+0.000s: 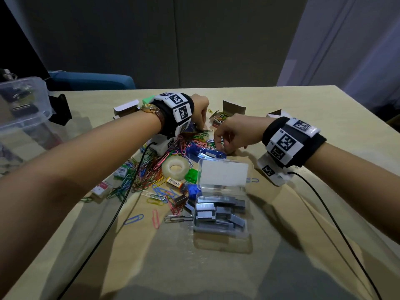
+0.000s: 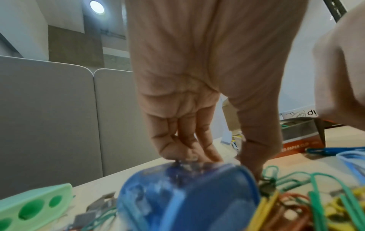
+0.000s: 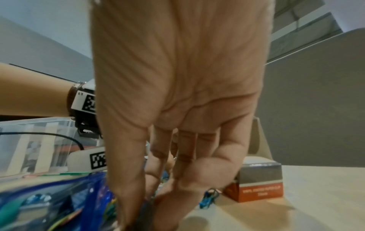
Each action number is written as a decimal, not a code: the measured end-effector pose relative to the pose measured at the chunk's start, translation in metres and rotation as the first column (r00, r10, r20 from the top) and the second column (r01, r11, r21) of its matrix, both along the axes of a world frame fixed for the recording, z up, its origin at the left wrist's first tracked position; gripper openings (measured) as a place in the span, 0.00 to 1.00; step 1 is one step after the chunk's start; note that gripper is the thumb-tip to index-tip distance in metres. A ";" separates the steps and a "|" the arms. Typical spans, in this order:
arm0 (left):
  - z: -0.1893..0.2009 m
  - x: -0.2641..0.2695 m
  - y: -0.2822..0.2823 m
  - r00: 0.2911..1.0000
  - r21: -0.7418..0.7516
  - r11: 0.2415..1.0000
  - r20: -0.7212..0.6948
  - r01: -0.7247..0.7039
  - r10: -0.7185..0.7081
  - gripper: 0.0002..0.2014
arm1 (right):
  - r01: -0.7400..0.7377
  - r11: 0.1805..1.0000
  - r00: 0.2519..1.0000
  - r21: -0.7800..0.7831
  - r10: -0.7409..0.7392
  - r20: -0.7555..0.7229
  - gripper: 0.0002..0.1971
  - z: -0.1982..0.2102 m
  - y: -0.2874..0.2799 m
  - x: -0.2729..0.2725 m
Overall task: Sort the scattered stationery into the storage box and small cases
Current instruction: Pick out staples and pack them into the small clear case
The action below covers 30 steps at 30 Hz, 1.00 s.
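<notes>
Coloured paper clips [image 1: 151,169] lie heaped mid-table around a blue stapler [image 1: 203,151] and a tape roll [image 1: 175,167]. A small clear case [image 1: 220,215] with several grey staple strips stands open in front. My left hand [image 1: 201,124] reaches down at the heap's far edge. Its bunched fingertips [image 2: 187,156] pinch something small and shiny atop a blurred blue object [image 2: 187,195], thumb beside it. My right hand [image 1: 218,146] is just past the stapler's tip. Thumb and forefinger pinch a small dark piece [image 3: 146,207].
The clear storage box [image 1: 23,100] stands at the far left. Open cardboard clip boxes [image 1: 233,107] sit behind the hands, one orange box [image 3: 258,182] right of my right hand. A green sharpener [image 2: 33,206] lies to the left. Wrist cables trail over the table.
</notes>
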<state>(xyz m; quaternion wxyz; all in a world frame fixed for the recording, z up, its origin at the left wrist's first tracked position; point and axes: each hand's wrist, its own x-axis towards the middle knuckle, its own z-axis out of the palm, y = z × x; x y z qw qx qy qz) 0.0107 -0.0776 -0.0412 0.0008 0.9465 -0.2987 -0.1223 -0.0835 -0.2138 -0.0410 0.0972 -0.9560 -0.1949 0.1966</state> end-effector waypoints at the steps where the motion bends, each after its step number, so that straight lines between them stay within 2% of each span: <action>1: 0.001 0.000 0.002 1.000 0.013 1.000 -0.003 0.001 -0.001 0.12 | 0.007 1.000 1.000 -0.028 -0.007 -0.012 0.03 0.000 0.001 -0.001; 2: 0.002 0.000 0.006 1.000 0.020 1.000 -0.003 0.005 -0.005 0.11 | 0.011 0.998 1.000 -0.061 -0.012 -0.008 0.01 0.000 0.001 -0.001; 4: 0.006 0.001 0.015 1.000 -0.005 1.000 0.001 0.014 -0.014 0.10 | 0.031 0.992 0.999 -0.118 -0.027 0.039 0.04 0.001 -0.003 -0.002; 6: 0.010 0.004 0.029 1.000 -0.091 0.996 -0.027 0.008 -0.011 0.08 | 0.076 0.986 0.995 -0.146 -0.067 0.069 0.04 0.002 -0.012 -0.002; 8: 0.017 0.003 0.044 0.994 -0.238 0.971 -0.109 -0.028 0.002 0.07 | 0.137 0.984 0.990 -0.113 -0.134 0.033 0.04 0.006 -0.023 -0.002; 10: 0.025 -0.006 0.059 0.981 -0.415 0.905 -0.196 -0.092 0.010 0.08 | 0.208 0.978 0.978 0.009 -0.208 -0.024 0.04 0.014 -0.036 -0.002; 12: 0.034 -0.020 0.074 0.964 -0.570 0.803 -0.266 -0.175 0.022 0.09 | 0.271 0.946 0.962 0.178 -0.262 -0.072 0.01 0.026 -0.045 -0.003; 14: 0.042 -0.037 0.086 0.940 -0.671 0.694 -0.341 -0.262 0.025 0.11 | 0.314 0.900 0.949 0.302 -0.298 -0.100 0.04 0.037 -0.049 -0.004; 17: 0.052 -0.062 0.101 0.912 -0.760 0.553 -0.410 -0.342 0.001 0.11 | 0.348 0.871 0.937 0.347 -0.336 -0.096 0.06 0.043 -0.044 -0.004; 21: 0.058 -0.083 0.121 0.893 -0.841 0.353 -0.450 -0.411 -0.032 0.11 | 0.312 0.849 0.945 0.426 -0.325 -0.045 0.06 0.043 -0.035 -0.005; 26: 0.056 -0.081 0.145 0.887 -0.849 0.262 -0.454 -0.459 0.087 0.13 | 0.313 0.801 0.937 0.511 -0.348 -0.028 0.06 0.041 -0.035 -0.004; 30: 0.052 -0.076 0.161 0.884 -0.853 0.234 -0.445 -0.467 0.141 0.12 | 0.294 0.829 0.954 0.476 -0.284 -0.095 0.08 0.039 -0.033 -0.008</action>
